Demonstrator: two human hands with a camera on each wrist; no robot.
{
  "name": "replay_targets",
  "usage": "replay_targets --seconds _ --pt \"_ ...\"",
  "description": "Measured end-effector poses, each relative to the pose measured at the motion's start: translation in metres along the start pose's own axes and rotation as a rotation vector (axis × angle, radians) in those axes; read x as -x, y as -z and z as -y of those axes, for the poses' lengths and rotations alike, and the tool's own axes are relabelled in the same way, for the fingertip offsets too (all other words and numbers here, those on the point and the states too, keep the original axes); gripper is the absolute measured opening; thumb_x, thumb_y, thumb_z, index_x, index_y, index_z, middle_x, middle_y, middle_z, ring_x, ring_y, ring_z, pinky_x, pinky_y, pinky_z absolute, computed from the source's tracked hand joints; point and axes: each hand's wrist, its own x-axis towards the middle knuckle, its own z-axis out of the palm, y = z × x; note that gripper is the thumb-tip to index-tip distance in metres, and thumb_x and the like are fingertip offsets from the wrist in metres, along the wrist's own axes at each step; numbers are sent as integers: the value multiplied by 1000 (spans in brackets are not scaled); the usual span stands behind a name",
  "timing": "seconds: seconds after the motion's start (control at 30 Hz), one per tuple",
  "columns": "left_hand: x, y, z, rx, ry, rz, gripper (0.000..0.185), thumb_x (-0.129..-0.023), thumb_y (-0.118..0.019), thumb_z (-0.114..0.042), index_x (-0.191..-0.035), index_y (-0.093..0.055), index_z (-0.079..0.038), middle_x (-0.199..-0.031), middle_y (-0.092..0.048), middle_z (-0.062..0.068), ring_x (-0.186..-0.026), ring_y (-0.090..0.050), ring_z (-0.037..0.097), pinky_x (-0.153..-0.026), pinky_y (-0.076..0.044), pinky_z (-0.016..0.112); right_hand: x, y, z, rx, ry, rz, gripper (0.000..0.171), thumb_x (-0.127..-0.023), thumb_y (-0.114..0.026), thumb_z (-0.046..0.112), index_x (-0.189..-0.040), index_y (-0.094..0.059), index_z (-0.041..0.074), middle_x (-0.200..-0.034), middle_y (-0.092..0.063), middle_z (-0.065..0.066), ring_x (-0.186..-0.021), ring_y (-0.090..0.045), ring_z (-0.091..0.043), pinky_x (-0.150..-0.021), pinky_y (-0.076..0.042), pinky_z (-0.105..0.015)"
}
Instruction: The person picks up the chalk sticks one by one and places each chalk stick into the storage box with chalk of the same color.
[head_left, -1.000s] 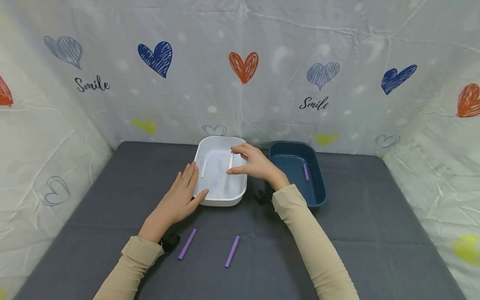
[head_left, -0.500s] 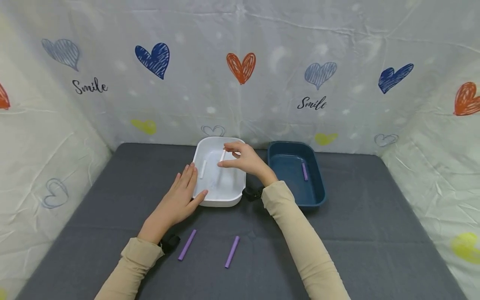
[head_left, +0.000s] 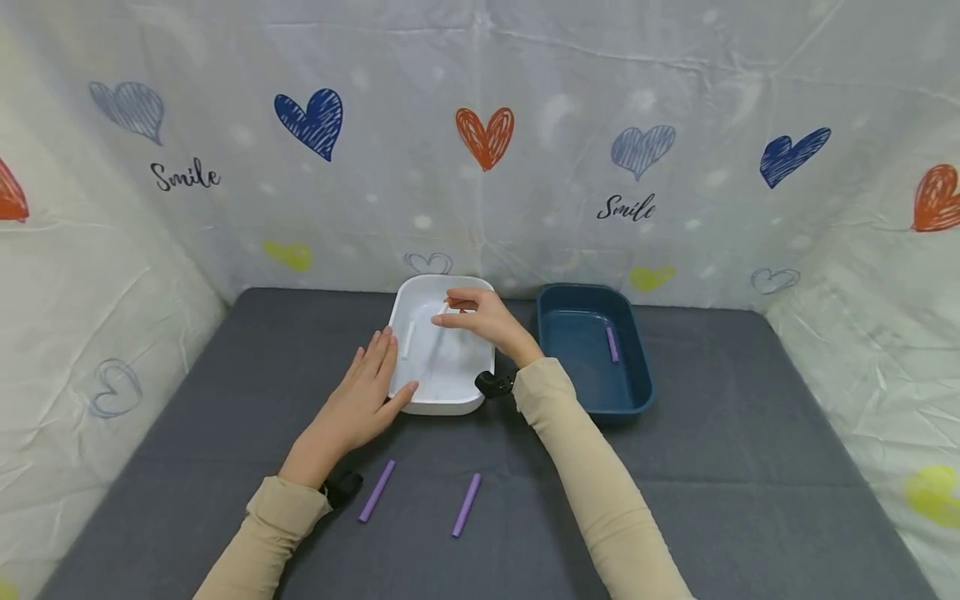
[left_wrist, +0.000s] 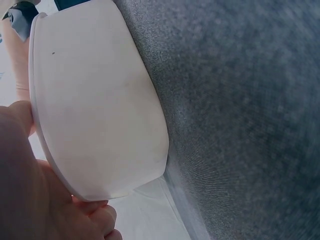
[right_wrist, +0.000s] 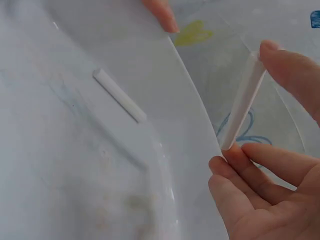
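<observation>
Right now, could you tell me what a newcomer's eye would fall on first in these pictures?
Probably the right hand, pinching a white stick by its ends above the white tray at the middle of the grey table, while the left hand rests against the tray's near left side. Next come the two purple sticks lying near the forearms and the dark blue tray to the right.
</observation>
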Motion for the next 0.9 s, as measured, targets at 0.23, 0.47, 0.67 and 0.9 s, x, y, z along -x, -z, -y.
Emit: replay_targets --seconds 0.23,0.47,0.67,0.9 --pt "-2 0 -1 -5 1 1 83 -105 -39 -50 -154 -8 10 -164 0 23 -151 2 36 -119 -8 57 -3 -2 -3 -5 10 -21 71 -87 -77 29 -146 -48 2 -140 -55 -9 -127 -52 -23 -104 -45 -38" --pt "-2 0 -2 -3 3 10 83 -105 -39 -49 -154 -8 9 -164 1 23 -151 2 35 -119 -7 56 -7 -9 -11 29 71 -56 75 -87 -78 28 -147 -45 -2 -146 -49 -16 -133 -47 -24 -112 -36 -32" --pt "-3 -2 -1 1 -6 3 83 -105 -40 -49 -154 -8 10 -164 1 23 -151 2 36 -119 -7 56 -9 -16 -13 150 114 -65 76 -84 -82 26 -144 -47 -4 -142 -51 -16 -132 -48 -27 -113 -35 -33" --pt "-3 -2 -1 0 -9 1 83 -105 -40 -48 -154 -9 10 -164 1 22 -151 2 36 -119 -7 56 -13 -21 -11 346 71 -52 77 -81 -83 31 -143 -50 -1 -134 -54 -13 -126 -51 -31 -103 -46 -36"
